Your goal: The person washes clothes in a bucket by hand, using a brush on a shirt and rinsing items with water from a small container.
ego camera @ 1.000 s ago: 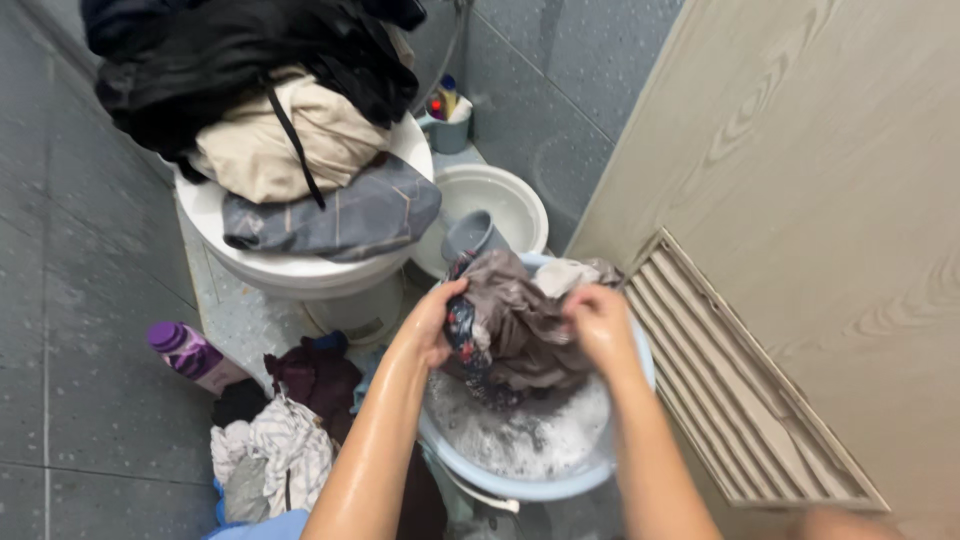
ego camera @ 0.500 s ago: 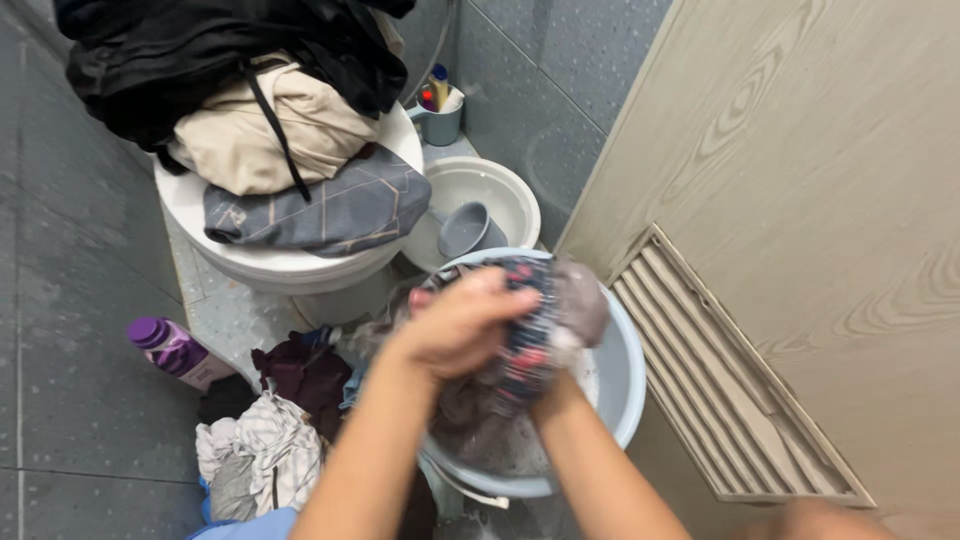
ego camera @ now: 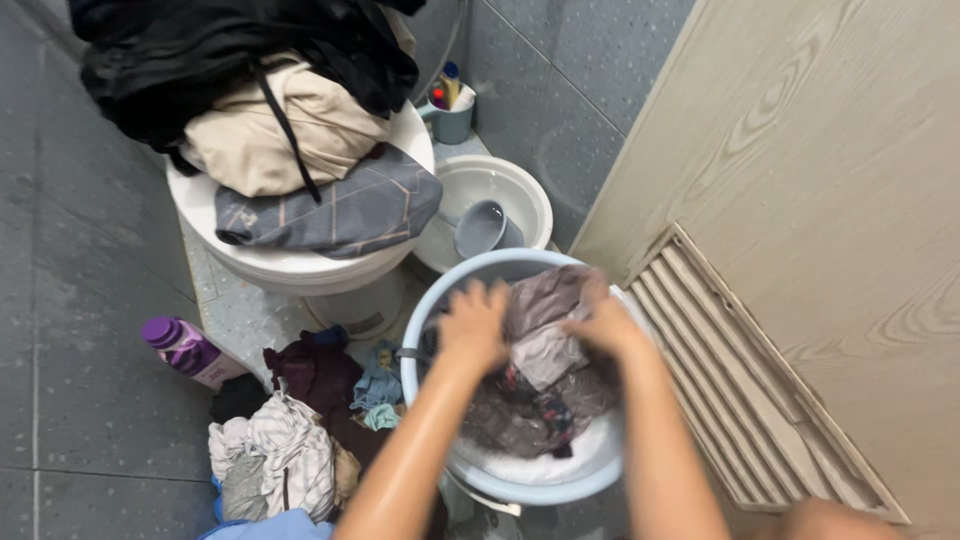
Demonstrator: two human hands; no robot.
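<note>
A light blue wash basin (ego camera: 520, 488) on the floor holds soapy water and a wet grey-brown garment (ego camera: 545, 345) with a dark patterned part. My left hand (ego camera: 473, 325) presses down on the garment's left side, fingers spread over the cloth. My right hand (ego camera: 600, 328) grips the garment's right side near the basin's far rim. Both forearms are wet and reach in from the bottom of the view.
A toilet (ego camera: 300, 265) is piled with black, beige and grey clothes (ego camera: 290, 130). Behind the basin sits a white bowl (ego camera: 500, 185) with a grey scoop (ego camera: 482, 228). A purple bottle (ego camera: 185, 350) and heaped laundry (ego camera: 285, 450) lie left. A door with a vent (ego camera: 760, 390) stands right.
Half a second ago both hands held the bunched garment up above the basin; now they have pushed it down into the soapy water and moved apart.
</note>
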